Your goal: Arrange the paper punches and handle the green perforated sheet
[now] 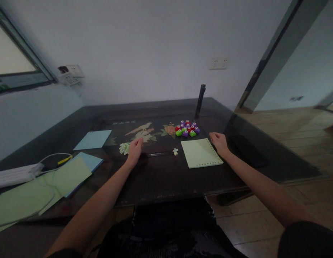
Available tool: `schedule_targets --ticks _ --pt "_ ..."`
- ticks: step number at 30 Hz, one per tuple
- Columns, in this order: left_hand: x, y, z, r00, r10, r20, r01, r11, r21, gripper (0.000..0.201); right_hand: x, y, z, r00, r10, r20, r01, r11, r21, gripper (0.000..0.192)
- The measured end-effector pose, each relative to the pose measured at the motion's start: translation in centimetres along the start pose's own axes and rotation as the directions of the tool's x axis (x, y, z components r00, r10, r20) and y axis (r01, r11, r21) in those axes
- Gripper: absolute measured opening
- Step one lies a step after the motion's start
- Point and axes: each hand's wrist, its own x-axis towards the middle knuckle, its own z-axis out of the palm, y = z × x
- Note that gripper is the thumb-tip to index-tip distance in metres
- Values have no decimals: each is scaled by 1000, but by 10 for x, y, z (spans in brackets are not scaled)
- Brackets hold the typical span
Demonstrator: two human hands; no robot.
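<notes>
My left hand is closed in a fist on the dark table. Just left of it, partly covered by the hand, lies a pile of small pale green-and-white jigsaw pieces. My right hand, also a fist, rests by the right edge of a pale yellow-green notebook sheet with punched holes along its side. Between the hands sits a small cluster of jigsaw pieces. Beyond the sheet are several red, purple and green toys with eye-like white dots. No object shows in either fist.
A black upright stick-like object stands at the back right. A dark flat object lies right of my right forearm. At left are a blue sheet, more green sheets, a white power strip and a yellow-tipped cable.
</notes>
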Motion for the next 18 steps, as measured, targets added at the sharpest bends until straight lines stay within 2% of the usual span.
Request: schedule_targets --ticks 3,10,18 --pt "2 -3 1 999 38 -8 -39 999 -16 37 0 0 -1 999 -24 41 25 999 -39 35" --pt "6 -1 1 999 -7 42 11 995 -96 36 1 0 -2 997 -41 64 46 996 -71 34" --pt "8 -3 1 997 3 73 -2 1000 -14 37 3 1 -1 998 -30 49 33 998 -62 33"
